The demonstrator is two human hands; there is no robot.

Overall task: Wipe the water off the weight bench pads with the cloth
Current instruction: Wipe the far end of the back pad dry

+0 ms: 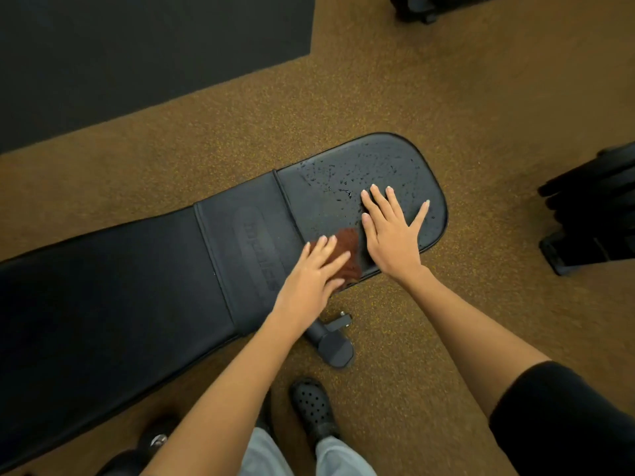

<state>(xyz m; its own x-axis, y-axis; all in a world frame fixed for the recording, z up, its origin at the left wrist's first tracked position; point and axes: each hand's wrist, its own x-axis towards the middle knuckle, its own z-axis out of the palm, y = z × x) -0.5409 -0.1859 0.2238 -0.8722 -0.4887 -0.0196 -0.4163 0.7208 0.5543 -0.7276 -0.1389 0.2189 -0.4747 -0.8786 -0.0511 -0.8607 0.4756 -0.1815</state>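
A black weight bench runs from lower left to the right. Its long back pad (113,286) looks dry. The rounded seat pad (343,187) at the right end is dotted with water drops. A small reddish-brown cloth (350,250) lies on the near edge of the seat pad. My left hand (312,280) presses flat on the cloth with straight fingers. My right hand (391,231) lies flat on the wet seat pad just right of the cloth, fingers spread.
The bench's black foot (331,341) sticks out onto the speckled brown floor (446,97) near my black clog (312,407). A dark mat (137,46) covers the far left floor. Black equipment (591,214) stands at the right edge and top right.
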